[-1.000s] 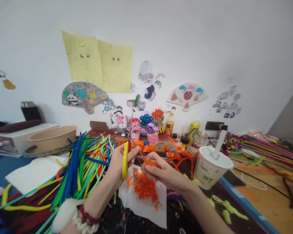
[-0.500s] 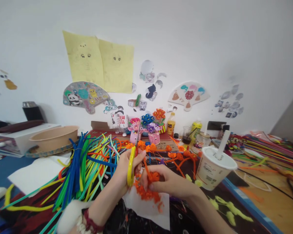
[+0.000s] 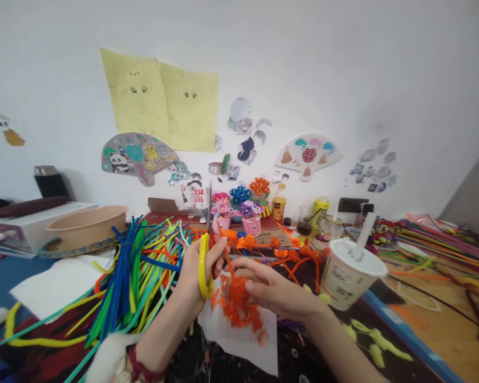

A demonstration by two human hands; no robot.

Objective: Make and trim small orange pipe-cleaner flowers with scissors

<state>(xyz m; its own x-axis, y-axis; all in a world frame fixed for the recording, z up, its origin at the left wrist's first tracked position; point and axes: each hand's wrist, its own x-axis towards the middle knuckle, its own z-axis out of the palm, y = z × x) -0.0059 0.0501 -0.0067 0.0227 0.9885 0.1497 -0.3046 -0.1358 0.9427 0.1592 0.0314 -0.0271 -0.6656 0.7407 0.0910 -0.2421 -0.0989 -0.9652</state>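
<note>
Scissors with yellow handles point(image 3: 203, 268) are in my left hand point(image 3: 189, 282), blades pointing up and away from me. That hand's thumb and forefinger are pinched close to an orange pipe cleaner point(image 3: 231, 266); I cannot tell whether they touch it. My right hand point(image 3: 279, 292) has its fingers curled round the lower, bunched part of this orange piece. Below both hands a white sheet of paper point(image 3: 267, 354) carries loose orange fluff point(image 3: 243, 319). Part of the orange piece blends with the fluff, and the right fingertips are partly hidden.
A bundle of coloured pipe cleaners point(image 3: 122, 282) lies at left. Orange flowers point(image 3: 247, 242) lie beyond my hands, before small pots of pipe-cleaner flowers point(image 3: 251, 226). A lidded cup with a straw point(image 3: 345, 276) stands at right, near pale yellow pieces point(image 3: 383, 348).
My left hand has shifted left and slightly down with the scissors, whose blades now stand more upright. My right hand has opened its curl a little around the orange piece.
</note>
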